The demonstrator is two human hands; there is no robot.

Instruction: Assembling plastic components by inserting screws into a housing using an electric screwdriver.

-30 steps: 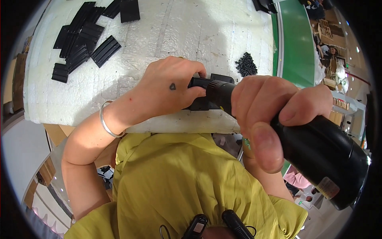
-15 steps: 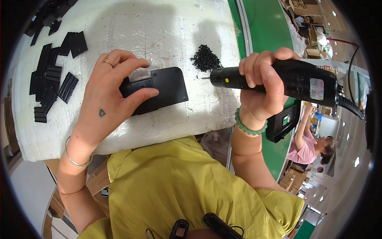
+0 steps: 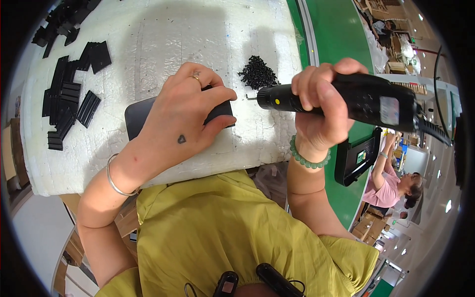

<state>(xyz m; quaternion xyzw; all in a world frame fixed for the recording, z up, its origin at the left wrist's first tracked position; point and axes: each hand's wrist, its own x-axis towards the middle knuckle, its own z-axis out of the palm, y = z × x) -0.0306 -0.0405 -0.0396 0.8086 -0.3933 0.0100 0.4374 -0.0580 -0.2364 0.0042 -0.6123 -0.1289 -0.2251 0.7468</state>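
Observation:
A black plastic cover [image 3: 140, 116] lies flat on the white foam-like work surface. My left hand [image 3: 180, 111] is over it and hides most of it; thumb and forefinger stay apart at its right end, with no object visible between them. My right hand [image 3: 321, 101] is wrapped round a black electric screwdriver [image 3: 368, 101]. Its bit [image 3: 251, 98] points left toward my left fingertips, and a small dark screw seems to be at the tip. Just beyond the bit is a heap of small black screws [image 3: 258, 73].
Several black plastic pieces [image 3: 67, 99] lie at the left, with more black parts [image 3: 62, 22] at the far left corner. On the green bench [image 3: 331, 39] at right rests an open black housing [image 3: 357, 157] with a green circuit board. Another person [image 3: 391, 185] in pink sits beyond.
My left hand has moved right across the black cover, from its left part to its right end. The screwdriver in my right hand has shifted only slightly; the bit now seems to carry a screw.

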